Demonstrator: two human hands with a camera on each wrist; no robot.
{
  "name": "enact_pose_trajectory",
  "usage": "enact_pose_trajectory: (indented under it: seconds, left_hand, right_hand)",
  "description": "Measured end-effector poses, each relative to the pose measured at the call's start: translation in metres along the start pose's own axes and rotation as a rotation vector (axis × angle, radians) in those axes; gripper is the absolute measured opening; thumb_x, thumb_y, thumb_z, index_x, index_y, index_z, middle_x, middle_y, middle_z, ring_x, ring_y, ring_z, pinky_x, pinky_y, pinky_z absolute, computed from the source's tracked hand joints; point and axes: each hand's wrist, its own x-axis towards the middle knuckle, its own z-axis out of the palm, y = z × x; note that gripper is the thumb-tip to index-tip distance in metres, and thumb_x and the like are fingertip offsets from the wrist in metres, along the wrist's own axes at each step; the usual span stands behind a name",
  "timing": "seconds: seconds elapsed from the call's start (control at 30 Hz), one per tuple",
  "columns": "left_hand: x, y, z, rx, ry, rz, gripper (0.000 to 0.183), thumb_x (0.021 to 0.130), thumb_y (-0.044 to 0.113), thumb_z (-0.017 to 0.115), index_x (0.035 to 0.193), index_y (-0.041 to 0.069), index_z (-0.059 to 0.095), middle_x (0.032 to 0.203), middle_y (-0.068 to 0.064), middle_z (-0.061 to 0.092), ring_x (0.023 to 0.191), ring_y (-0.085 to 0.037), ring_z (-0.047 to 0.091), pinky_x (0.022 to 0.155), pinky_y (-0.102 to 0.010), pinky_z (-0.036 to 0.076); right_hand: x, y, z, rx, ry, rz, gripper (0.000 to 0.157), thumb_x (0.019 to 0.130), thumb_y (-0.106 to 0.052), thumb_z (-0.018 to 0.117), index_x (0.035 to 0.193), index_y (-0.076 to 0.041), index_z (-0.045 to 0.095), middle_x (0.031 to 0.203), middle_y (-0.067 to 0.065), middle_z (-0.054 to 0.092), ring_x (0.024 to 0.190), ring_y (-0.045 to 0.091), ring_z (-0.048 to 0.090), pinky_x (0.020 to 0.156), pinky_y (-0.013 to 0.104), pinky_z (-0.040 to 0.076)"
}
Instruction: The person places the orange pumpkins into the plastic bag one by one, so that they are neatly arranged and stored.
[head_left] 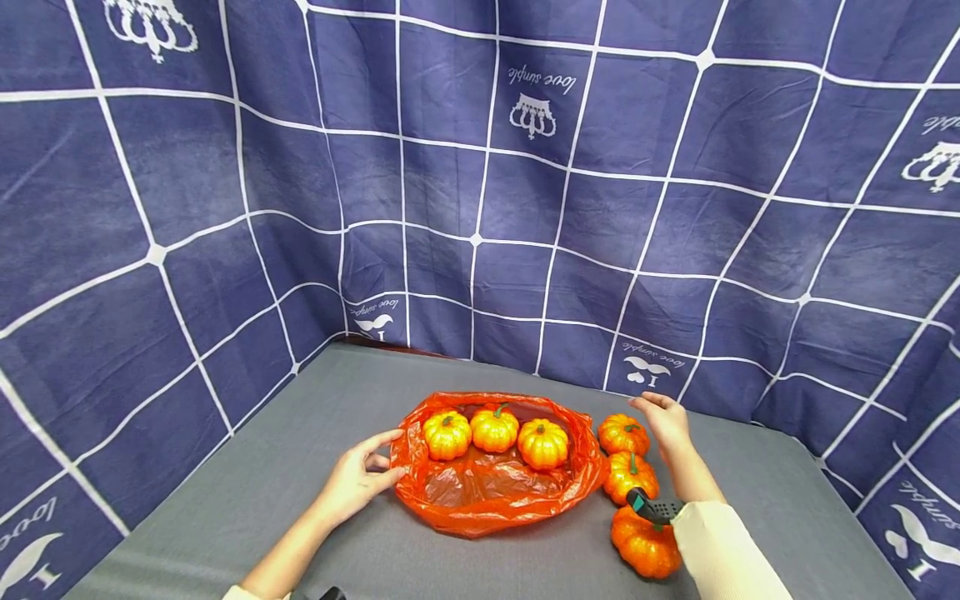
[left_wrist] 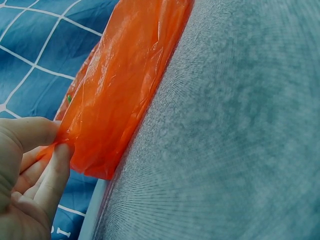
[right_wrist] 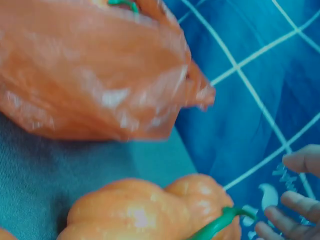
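A red plastic bag (head_left: 487, 512) lies spread with its mouth upward. Inside along its far side sit three small yellow-orange pumpkins, a left one (head_left: 447, 435), a middle one (head_left: 495, 428) and a right one (head_left: 543, 444). The left hand (head_left: 358, 477) pinches the bag's left rim between thumb and fingers, as the left wrist view shows. Right of the bag, three orange pumpkins stand in a row: far (head_left: 624, 435), middle (head_left: 632, 477) and near (head_left: 645, 546). Beside the far one is the right hand (head_left: 667, 423), raised, fingers extended, holding nothing.
The grey tabletop (head_left: 300, 433) carries everything. A dark blue curtain (head_left: 555, 208) with white grid lines hangs behind it and at both sides. A black wrist device (head_left: 652, 507) on the right arm partly covers the near pumpkin.
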Motion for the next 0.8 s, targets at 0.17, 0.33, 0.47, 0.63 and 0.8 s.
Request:
enact_pose_trajectory:
  seconds: [0.17, 0.33, 0.47, 0.63, 0.8]
  left_hand:
    - [-0.001, 0.005, 0.001, 0.011, 0.002, 0.008, 0.055, 0.083, 0.001, 0.075, 0.132, -0.007, 0.053, 0.085, -0.014, 0.068, 0.067, -0.008, 0.061, 0.055, -0.023, 0.046]
    - [-0.001, 0.001, 0.001, -0.013, 0.001, 0.006, 0.056, 0.082, 0.005, 0.077, 0.133, -0.004, 0.054, 0.086, -0.013, 0.068, 0.067, -0.008, 0.061, 0.055, -0.023, 0.047]
    - [-0.001, 0.002, 0.001, -0.020, 0.009, -0.006, 0.057, 0.081, 0.007, 0.079, 0.132, -0.003, 0.055, 0.093, -0.015, 0.067, 0.071, -0.010, 0.063, 0.056, -0.024, 0.048]
    - [-0.001, 0.001, 0.001, -0.003, 0.004, -0.003, 0.057, 0.082, 0.008, 0.078, 0.132, -0.003, 0.055, 0.090, -0.014, 0.067, 0.070, -0.010, 0.063, 0.056, -0.024, 0.048]
    - [-0.001, 0.001, 0.000, 0.003, 0.000, 0.004, 0.056, 0.082, 0.008, 0.078, 0.132, -0.003, 0.055, 0.090, -0.013, 0.067, 0.068, -0.009, 0.063, 0.056, -0.025, 0.048]
  right_hand:
    - [0.004, 0.012, -0.003, 0.014, -0.038, 0.050, 0.061, 0.094, -0.020, 0.060, 0.139, 0.013, 0.038, 0.144, 0.031, 0.036, 0.133, 0.040, 0.033, 0.112, 0.048, 0.021]
    - [0.006, 0.021, -0.004, -0.041, -0.095, 0.065, 0.069, 0.092, -0.025, 0.063, 0.143, 0.010, 0.033, 0.146, 0.032, 0.034, 0.133, 0.043, 0.033, 0.111, 0.051, 0.023]
    - [0.007, 0.027, -0.003, -0.091, -0.155, 0.065, 0.076, 0.090, -0.028, 0.066, 0.145, 0.009, 0.029, 0.145, 0.035, 0.033, 0.128, 0.044, 0.039, 0.105, 0.049, 0.032]
    - [0.007, 0.035, -0.001, -0.125, -0.178, 0.085, 0.079, 0.088, -0.028, 0.069, 0.145, 0.010, 0.029, 0.140, 0.036, 0.040, 0.115, 0.039, 0.051, 0.089, 0.036, 0.045]
    - [0.007, 0.040, 0.000, -0.143, -0.211, 0.092, 0.082, 0.087, -0.028, 0.071, 0.144, 0.012, 0.028, 0.134, 0.034, 0.046, 0.106, 0.032, 0.056, 0.082, 0.031, 0.046]
